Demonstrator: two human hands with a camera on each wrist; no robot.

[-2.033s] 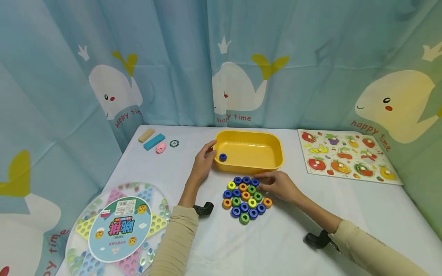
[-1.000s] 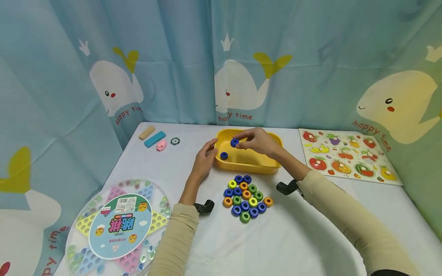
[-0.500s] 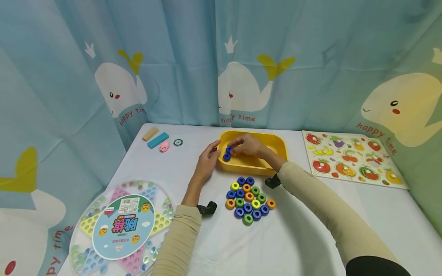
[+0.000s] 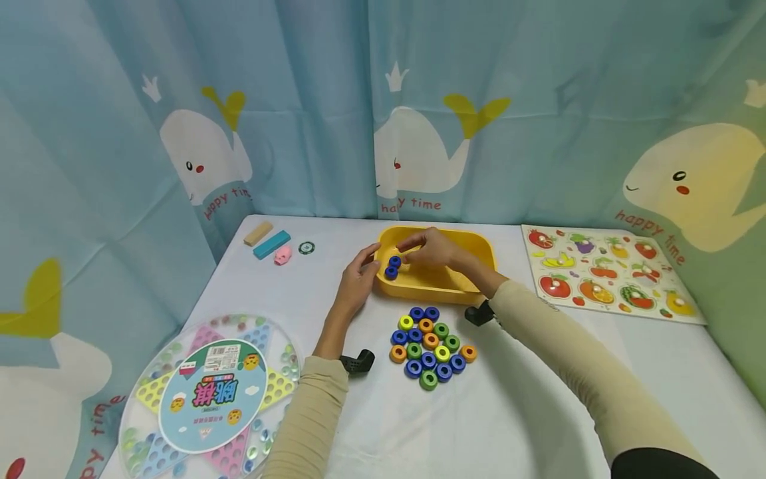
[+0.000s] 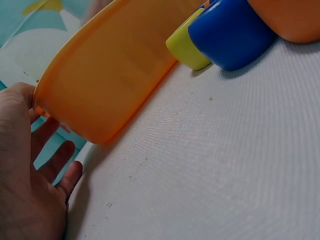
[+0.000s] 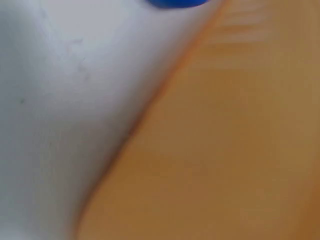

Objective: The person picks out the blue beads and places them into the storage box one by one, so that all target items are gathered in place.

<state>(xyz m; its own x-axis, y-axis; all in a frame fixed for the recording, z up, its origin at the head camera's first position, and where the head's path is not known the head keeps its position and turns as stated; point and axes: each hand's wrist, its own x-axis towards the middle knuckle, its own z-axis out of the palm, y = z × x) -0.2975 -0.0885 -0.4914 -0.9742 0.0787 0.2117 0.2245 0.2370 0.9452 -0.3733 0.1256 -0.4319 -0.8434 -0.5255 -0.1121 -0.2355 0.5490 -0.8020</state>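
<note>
Head view: two blue rings (image 4: 391, 274) inside left end of yellow tray (image 4: 427, 293); right hand (image 4: 432, 253) nearer, just beside them, thumb and fingers apart; left hand (image 4: 356, 285) touching tray's left rim, fingers spread; tray's long axis left-right; ring cluster (image 4: 430, 347) on table (image 4: 383, 426), near side of tray.

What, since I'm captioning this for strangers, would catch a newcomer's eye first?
Probably the yellow tray toward the back of the table, with two blue rings inside its left end. Then the bright ring cluster in front of it and the round game board at near left.
</note>
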